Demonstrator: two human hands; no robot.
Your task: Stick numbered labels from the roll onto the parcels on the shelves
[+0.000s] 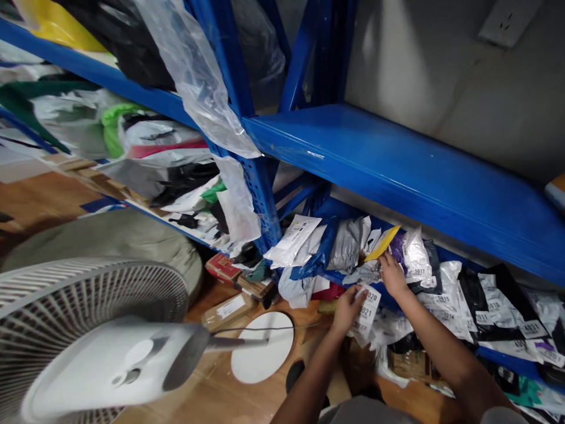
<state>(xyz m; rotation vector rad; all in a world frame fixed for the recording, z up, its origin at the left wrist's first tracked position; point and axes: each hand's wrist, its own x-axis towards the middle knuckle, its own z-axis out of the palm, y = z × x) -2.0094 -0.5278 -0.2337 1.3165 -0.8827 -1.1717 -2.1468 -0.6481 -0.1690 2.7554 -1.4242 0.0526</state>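
My left hand is closed on the edge of a white sheet of number labels, with numbers ending in 020, 021 and 022 readable. Higher up on the right, my right hand has its fingers closed at the lower edge of a yellow envelope, which stands tilted among the parcels. Just right of that envelope lies a silvery white bag labelled 5017. On its left is a grey plastic mailer. Fingertips of both hands are partly hidden.
A blue shelf board runs above my hands, joined to a blue upright. Numbered parcels line the lower shelf to the right. A large fan stands at left, its round white base near small cardboard boxes.
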